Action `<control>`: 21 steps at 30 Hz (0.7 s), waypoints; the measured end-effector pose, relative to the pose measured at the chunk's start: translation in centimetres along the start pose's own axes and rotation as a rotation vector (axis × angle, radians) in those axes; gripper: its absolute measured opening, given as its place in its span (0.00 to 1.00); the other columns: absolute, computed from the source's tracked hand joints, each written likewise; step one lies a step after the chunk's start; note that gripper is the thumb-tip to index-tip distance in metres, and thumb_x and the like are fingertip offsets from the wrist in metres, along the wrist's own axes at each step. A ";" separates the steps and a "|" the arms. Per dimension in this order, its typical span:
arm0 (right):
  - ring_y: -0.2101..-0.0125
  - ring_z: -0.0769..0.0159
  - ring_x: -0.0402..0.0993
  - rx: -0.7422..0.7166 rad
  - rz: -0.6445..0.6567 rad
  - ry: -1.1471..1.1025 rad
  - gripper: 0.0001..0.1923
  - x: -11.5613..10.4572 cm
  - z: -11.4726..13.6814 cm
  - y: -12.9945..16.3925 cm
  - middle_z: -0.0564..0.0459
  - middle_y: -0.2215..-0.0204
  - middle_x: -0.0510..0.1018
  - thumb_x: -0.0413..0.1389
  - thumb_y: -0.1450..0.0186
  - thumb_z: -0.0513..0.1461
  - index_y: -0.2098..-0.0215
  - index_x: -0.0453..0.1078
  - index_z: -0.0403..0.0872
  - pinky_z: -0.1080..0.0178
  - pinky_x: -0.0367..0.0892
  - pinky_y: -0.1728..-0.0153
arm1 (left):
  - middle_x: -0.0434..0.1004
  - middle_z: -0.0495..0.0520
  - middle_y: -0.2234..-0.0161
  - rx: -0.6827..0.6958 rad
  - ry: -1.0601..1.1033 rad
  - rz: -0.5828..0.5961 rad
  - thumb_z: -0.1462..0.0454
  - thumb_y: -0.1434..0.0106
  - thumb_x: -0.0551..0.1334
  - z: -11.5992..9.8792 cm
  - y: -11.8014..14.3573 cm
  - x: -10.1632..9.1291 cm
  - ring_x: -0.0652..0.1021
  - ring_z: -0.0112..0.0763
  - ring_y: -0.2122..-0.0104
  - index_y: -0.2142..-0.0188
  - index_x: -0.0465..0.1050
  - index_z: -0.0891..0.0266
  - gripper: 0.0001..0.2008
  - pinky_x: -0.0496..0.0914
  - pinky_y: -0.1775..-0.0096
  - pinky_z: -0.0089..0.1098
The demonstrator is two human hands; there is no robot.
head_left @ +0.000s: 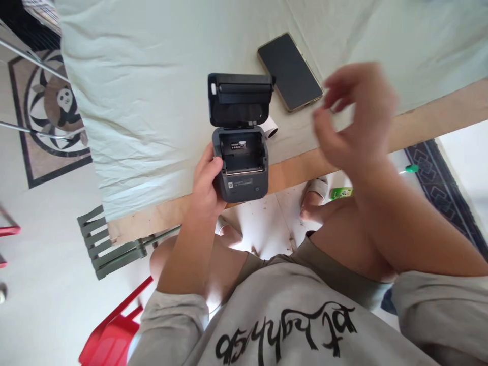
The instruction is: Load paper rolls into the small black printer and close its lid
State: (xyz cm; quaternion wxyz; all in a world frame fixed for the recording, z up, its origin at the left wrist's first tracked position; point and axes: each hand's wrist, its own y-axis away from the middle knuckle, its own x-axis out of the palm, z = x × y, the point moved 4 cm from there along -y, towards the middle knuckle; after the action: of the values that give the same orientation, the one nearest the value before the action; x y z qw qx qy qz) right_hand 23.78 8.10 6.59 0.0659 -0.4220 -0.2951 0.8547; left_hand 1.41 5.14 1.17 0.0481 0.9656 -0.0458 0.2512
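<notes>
A small dark grey label printer [241,173] sits at the near edge of the table with its lid [239,99] flipped up and its paper bay empty. My left hand [208,180] grips the printer's left side. A white paper roll [271,127] lies just behind the printer on its right, partly hidden by the lid. My right hand [356,122] hovers blurred above the table edge to the right, fingers loosely curled with nothing visible in them. A black smartphone [290,71] lies face up beyond the printer.
A pale green cloth [152,91] covers the table, with a bare wooden edge [438,114] in front. Below are my knees, sandalled feet, a green bottle [341,192] on the floor, a red plastic chair [114,330], a grey slatted chair [107,244] and a panda rug [57,107].
</notes>
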 end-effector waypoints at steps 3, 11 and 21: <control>0.68 0.67 0.69 0.095 0.235 -0.008 0.12 3.6 1.9 -0.6 0.50 0.62 0.71 0.48 0.37 0.39 0.55 0.60 0.49 0.62 0.65 0.64 | 0.78 0.52 0.63 0.047 0.043 -0.039 0.58 0.40 0.58 -0.2 0.0 -0.1 0.79 0.38 0.59 0.59 0.72 0.61 0.13 0.74 0.57 0.37; 0.61 0.52 0.71 0.280 0.526 0.219 0.17 7.7 2.4 -2.0 0.45 0.59 0.70 0.50 0.40 0.40 0.52 0.59 0.48 0.54 0.64 0.63 | 0.78 0.52 0.64 0.020 0.093 -0.055 0.57 0.39 0.55 0.0 0.2 -0.5 0.78 0.39 0.61 0.58 0.72 0.60 0.14 0.72 0.59 0.39; 0.74 0.70 0.68 0.749 0.436 -0.721 0.10 5.4 -0.6 1.0 0.53 0.68 0.71 0.45 0.37 0.39 0.58 0.61 0.51 0.65 0.63 0.76 | 0.78 0.52 0.62 -0.034 0.135 -0.057 0.58 0.40 0.57 0.0 0.2 -0.7 0.78 0.36 0.62 0.60 0.73 0.62 0.13 0.72 0.60 0.37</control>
State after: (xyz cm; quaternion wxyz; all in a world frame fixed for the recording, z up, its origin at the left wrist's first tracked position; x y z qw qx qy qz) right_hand 20.92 9.44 2.07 -0.0721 -0.1022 0.1187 0.9850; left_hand 0.80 4.95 0.88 0.0748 0.9465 -0.0191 0.3134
